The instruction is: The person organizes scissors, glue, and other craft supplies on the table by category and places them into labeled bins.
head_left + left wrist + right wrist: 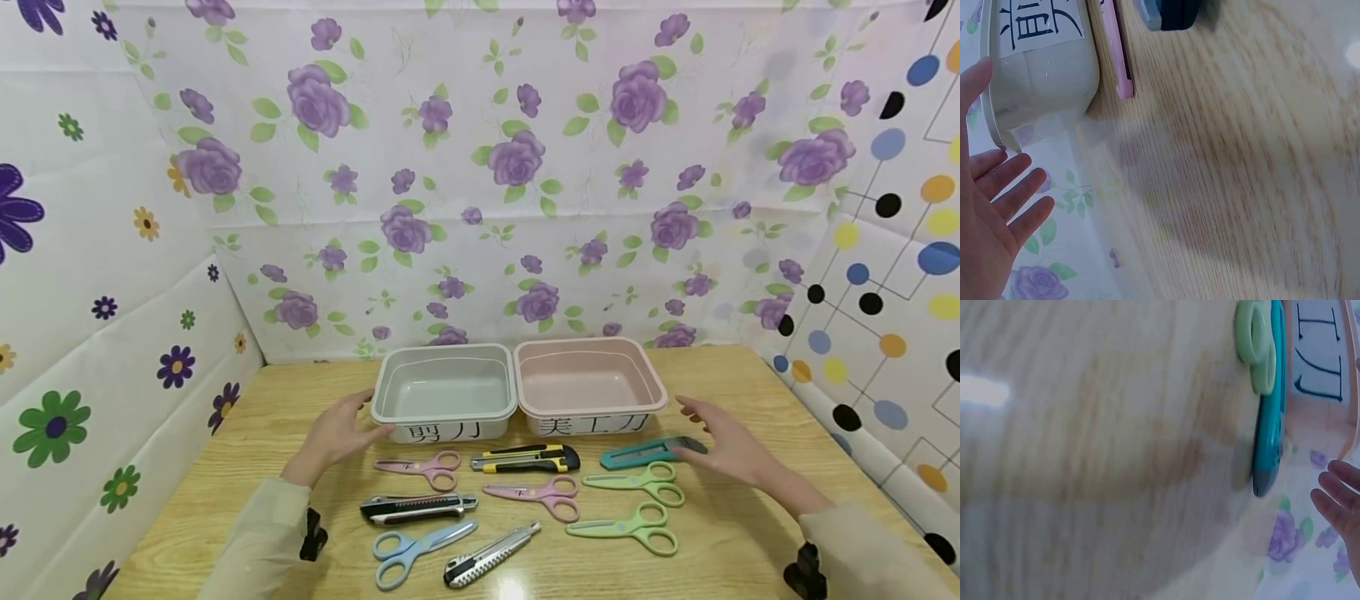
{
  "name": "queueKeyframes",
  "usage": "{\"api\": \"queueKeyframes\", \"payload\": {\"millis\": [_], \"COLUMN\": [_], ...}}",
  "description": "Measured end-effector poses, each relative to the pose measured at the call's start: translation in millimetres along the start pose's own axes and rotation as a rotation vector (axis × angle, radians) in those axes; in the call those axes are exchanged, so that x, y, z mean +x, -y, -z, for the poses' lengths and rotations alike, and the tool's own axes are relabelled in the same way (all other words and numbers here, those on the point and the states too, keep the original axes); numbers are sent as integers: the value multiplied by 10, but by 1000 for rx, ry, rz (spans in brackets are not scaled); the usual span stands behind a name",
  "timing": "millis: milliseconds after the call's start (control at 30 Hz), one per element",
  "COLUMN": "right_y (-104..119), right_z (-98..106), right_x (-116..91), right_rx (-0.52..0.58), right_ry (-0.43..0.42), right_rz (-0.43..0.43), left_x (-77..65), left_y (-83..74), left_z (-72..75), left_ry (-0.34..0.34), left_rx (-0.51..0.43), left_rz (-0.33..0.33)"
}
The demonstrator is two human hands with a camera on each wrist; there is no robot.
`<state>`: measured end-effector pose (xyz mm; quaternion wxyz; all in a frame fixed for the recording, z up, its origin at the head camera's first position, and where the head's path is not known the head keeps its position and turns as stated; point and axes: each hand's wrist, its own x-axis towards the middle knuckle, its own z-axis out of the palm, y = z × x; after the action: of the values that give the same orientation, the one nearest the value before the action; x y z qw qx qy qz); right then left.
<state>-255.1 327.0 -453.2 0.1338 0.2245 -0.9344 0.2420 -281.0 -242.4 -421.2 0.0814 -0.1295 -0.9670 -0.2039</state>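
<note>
My left hand (333, 437) is at the left end of a grey plastic bin (495, 423), fingers spread and thumb by its front corner. In the left wrist view the fingertips (1019, 159) are right at the bin's rim. On the other side, my right hand (727, 446) holds nothing, its relaxed fingers near the right end of a pink bin (525, 417). Its thumb overlaps the end of a teal utility knife (637, 452) in the head view. Both bins carry labels with black characters. Pink scissors (427, 469) lie nearest the left hand.
Before the bins lie a yellow-black utility knife (525, 458), more pink scissors (551, 495), two green scissors (637, 482), a black utility knife (416, 507), blue scissors (408, 550) and a silver utility knife (491, 557). Patterned cloth (465, 167) surrounds the wooden table (225, 467) on three sides.
</note>
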Motion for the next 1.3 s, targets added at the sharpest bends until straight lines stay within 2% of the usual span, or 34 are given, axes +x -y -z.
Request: {"api": "queueKeyframes", "payload": {"millis": [133, 333, 533, 833, 1067, 1300], "right_y": [105, 239, 275, 250, 234, 227], "right_z": [-71, -115, -158, -216, -252, -275], "right_x": [-54, -91, -142, -217, -257, -265], "right_rx": [19, 75, 96, 77, 6, -35], "right_ry": [5, 65, 126, 144, 158, 173], "right_rz": [10, 50, 50, 64, 96, 73], "left_x": [-2, -5, 10, 14, 13, 13], "left_y": [-4, -18, -23, -51, -49, -56], "left_z": [-6, -15, -36, 12, 24, 30], "left_ry": [-5, -14, -3, 6, 7, 4], "left_rx": [9, 5, 13, 20, 28, 33], "left_rz": [-2, 10, 14, 13, 13, 13]}}
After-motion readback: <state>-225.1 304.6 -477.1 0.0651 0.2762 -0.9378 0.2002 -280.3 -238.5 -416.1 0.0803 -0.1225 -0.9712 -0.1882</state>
